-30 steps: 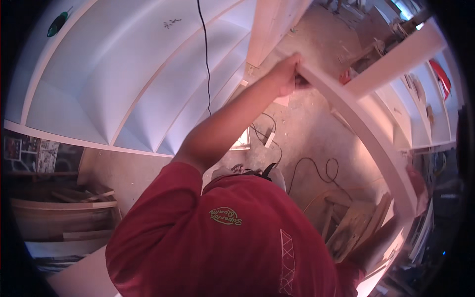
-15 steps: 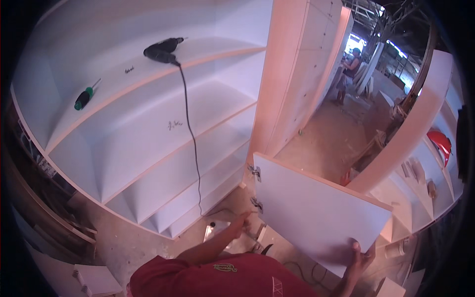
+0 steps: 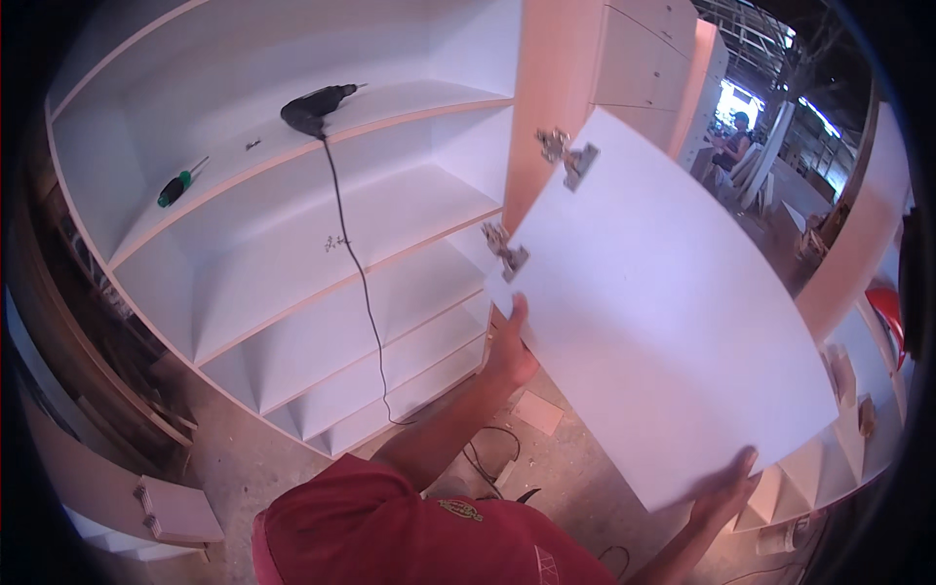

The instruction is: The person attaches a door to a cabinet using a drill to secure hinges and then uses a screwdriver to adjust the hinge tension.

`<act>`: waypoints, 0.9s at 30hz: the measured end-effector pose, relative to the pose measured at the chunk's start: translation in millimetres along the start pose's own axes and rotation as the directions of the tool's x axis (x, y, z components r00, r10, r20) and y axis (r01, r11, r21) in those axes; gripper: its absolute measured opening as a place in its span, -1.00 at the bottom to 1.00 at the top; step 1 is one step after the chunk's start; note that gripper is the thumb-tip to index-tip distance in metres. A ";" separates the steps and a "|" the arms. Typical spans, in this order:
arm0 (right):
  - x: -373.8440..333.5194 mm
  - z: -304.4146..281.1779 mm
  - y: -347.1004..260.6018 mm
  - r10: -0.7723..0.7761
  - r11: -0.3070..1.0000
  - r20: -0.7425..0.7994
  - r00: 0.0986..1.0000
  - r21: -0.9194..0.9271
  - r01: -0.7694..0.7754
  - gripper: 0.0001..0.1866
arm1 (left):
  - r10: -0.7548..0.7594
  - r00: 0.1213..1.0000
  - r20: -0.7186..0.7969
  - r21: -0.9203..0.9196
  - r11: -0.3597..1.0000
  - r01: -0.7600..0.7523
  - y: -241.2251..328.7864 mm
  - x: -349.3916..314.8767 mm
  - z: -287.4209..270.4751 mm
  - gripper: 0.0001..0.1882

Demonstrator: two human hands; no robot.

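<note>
A white cabinet door panel [image 3: 673,312] is held up in front of me, tilted, with two metal hinges on its left edge. The upper hinge [image 3: 567,156] and the lower hinge [image 3: 505,251] stand out toward the shelves. My left hand [image 3: 513,353] grips the panel's lower left edge just below the lower hinge, thumb on the face. My right hand [image 3: 723,489] holds the lower right edge, its thumb also on the face. The other fingers of both hands are mostly hidden behind the panel. To the left stands an open white cabinet [image 3: 356,288] with several shelves.
On the upper shelf lie a black corded drill [image 3: 314,109], a green-and-black screwdriver [image 3: 175,188] and some screws [image 3: 253,144]; more screws [image 3: 335,243] lie one shelf below. The drill's cord [image 3: 363,283] hangs to the floor. A person [image 3: 733,146] is far back right.
The door panel has come up and closer, its hinge edge now raised beside the cabinet. My left hand, earlier near the lower hinge, has taken hold of the panel's edge.
</note>
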State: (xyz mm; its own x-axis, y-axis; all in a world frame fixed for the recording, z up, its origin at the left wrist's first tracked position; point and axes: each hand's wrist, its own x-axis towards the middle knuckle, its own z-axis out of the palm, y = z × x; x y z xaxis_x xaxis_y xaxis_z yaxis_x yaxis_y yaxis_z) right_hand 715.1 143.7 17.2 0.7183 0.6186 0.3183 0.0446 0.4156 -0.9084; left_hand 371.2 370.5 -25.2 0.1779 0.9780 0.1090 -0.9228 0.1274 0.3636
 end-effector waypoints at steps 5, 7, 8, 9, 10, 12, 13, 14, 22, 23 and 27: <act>8.5 0.2 20.7 0.038 0.984 0.088 0.995 0.171 -0.053 -0.25 | 0.126 0.986 0.113 -0.053 0.991 -0.120 1.5 32.4 21.0 -0.36; 1.6 -0.8 35.1 0.087 0.991 0.246 0.965 0.075 -0.109 -0.15 | 0.194 0.977 0.089 -0.039 0.981 -0.192 -0.3 38.4 23.1 -0.34; -2.1 3.1 40.1 0.084 0.992 0.254 0.964 0.072 -0.106 -0.15 | 0.202 0.975 0.087 -0.045 0.979 -0.199 -1.0 42.9 26.2 -0.34; -10.6 11.0 42.1 0.150 0.984 0.264 0.953 0.058 -0.171 -0.13 | 0.197 0.980 0.008 -0.003 0.980 -0.197 0.1 44.0 32.8 -0.34; -14.5 14.9 43.9 0.213 0.972 0.267 0.940 0.044 -0.232 -0.10 | 0.188 0.980 -0.069 0.037 0.982 -0.186 1.0 43.5 38.7 -0.33; -11.0 21.0 54.6 0.258 0.959 0.289 0.922 0.039 -0.281 -0.09 | 0.196 0.979 -0.050 0.039 0.980 -0.195 8.3 37.6 44.1 -0.33; -11.8 26.5 63.4 0.251 0.947 0.276 0.928 0.131 -0.295 -0.09 | 0.194 0.981 -0.019 0.042 0.980 -0.193 11.6 35.8 47.2 -0.33; -13.0 32.2 72.2 0.245 0.926 0.261 0.934 0.222 -0.305 -0.08 | 0.194 0.981 -0.019 0.040 0.980 -0.193 15.6 32.4 48.8 -0.33; -41.9 74.4 81.8 0.205 0.903 0.241 0.949 0.326 -0.278 -0.01 | 0.205 0.978 -0.036 0.144 0.970 -0.198 60.8 29.5 80.4 -0.40; -41.2 83.0 80.2 0.196 0.893 0.220 0.956 0.361 -0.267 -0.02 | 0.211 0.976 -0.043 0.148 0.968 -0.203 70.1 34.8 80.6 -0.40; -44.7 99.5 75.3 0.178 0.855 0.193 0.965 0.456 -0.249 -0.14 | 0.249 0.963 0.102 0.142 0.955 -0.262 95.0 50.1 88.3 -0.47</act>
State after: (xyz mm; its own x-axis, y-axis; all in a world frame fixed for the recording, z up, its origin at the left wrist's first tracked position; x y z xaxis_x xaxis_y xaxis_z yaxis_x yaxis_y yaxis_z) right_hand 617.3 213.7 -38.4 0.5671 0.7996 0.1974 -0.4571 0.5049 -0.7322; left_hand 322.6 417.0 96.5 -0.0240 0.9568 0.2897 -0.8792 -0.1581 0.4495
